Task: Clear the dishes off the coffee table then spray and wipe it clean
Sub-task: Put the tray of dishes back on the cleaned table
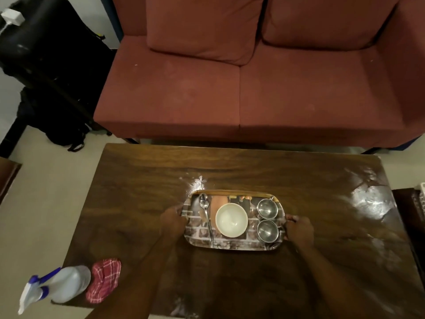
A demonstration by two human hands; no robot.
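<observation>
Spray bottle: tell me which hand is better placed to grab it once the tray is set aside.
Left, probably. The spray bottle stands at the table's near-left corner beside the checked cloth, on the left hand's side. The right hand grips the tray's far end and would have to cross over.

Dark wood surface (142, 194), glossy. Patterned tray (230, 244) near middle. Spray bottle (69, 284) at front-left corner, touching a red checked cloth (104, 279).

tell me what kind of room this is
Most likely a home living room. A red two-seat sofa faces a low wooden coffee table, and both hands, left hand and right hand, grip a tray of used dishes on it.
</observation>
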